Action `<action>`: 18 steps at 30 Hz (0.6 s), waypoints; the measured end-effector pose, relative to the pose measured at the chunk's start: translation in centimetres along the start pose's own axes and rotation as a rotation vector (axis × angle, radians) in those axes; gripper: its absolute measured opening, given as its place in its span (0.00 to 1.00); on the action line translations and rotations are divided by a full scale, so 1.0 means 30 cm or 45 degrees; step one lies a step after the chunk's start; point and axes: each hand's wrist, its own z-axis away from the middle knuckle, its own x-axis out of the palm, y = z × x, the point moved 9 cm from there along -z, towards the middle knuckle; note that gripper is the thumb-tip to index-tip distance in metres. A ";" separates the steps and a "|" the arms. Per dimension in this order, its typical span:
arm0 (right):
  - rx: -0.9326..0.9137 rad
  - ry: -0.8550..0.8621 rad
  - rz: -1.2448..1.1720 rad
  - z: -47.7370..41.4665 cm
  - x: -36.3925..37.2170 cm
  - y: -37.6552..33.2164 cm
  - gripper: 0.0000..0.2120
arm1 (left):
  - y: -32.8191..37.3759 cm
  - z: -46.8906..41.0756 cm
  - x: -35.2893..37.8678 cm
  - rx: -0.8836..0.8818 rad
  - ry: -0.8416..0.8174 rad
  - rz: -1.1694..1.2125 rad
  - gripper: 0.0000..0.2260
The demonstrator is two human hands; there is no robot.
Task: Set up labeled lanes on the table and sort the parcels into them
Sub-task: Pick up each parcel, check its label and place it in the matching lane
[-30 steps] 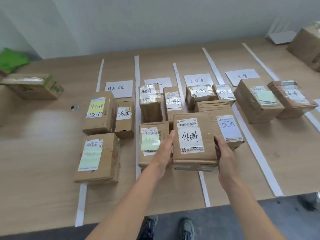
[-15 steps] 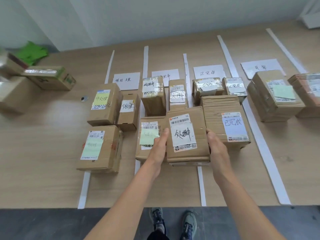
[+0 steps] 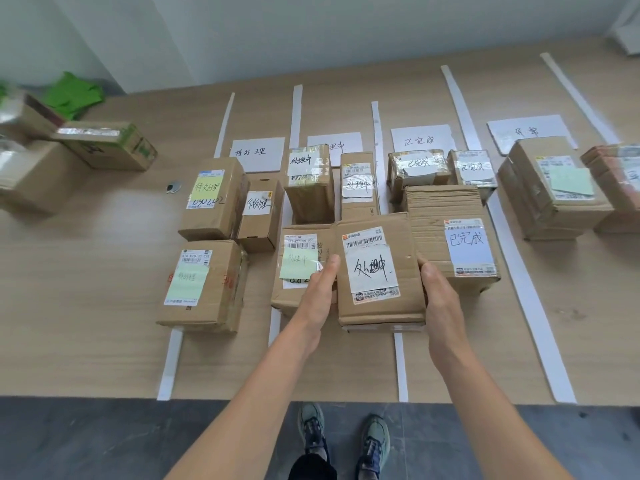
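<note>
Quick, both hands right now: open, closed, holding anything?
Left hand: grips the left side of the centre parcel.
Right hand: grips the same parcel's right side.

The white-labelled parcel (image 3: 377, 271) is gripped at both sides by left hand (image 3: 320, 294) and right hand (image 3: 441, 303), just beside the green-note parcel (image 3: 298, 268).

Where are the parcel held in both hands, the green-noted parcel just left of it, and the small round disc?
held parcel (image 3: 372, 270), head view, on its white handwritten label.
green-noted parcel (image 3: 298, 263), head view, on the green note.
round disc (image 3: 174, 187), head view, on its centre.
</note>
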 end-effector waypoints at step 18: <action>-0.050 0.228 -0.066 0.472 -0.029 0.136 0.17 | -0.202 0.362 -0.084 0.004 -0.230 -0.052 0.16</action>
